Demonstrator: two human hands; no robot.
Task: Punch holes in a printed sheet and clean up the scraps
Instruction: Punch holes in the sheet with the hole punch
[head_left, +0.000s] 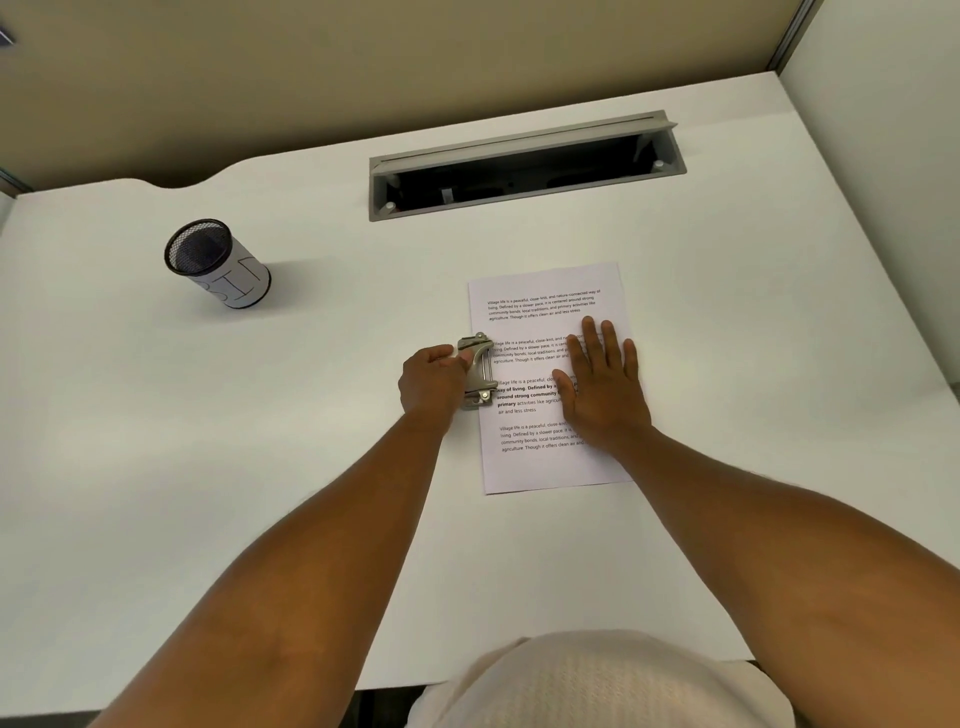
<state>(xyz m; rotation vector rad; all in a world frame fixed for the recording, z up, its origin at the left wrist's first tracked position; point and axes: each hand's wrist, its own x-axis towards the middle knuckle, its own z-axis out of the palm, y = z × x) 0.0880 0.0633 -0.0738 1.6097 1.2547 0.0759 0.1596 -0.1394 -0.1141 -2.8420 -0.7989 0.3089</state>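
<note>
While the table (260, 467) carries the printed sheet (545, 291) flat near its middle, no holes or scraps can be made out, so punching is judged barely begun and cleanup left. The sheet is pressed by the right hand (602, 384), fingers straight and spread, and the hole punch (480, 371) at its left edge is gripped by the left hand (434, 379), fingers curled

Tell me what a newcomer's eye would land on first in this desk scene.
First, the two bare arms reaching to the printed sheet at the middle of the white desk: the right hand lies flat on the page, while the left hand holds a metal hole punch at the sheet's left edge. Next, the black mesh cup standing far left, and the open grey cable hatch at the desk's back.
</note>
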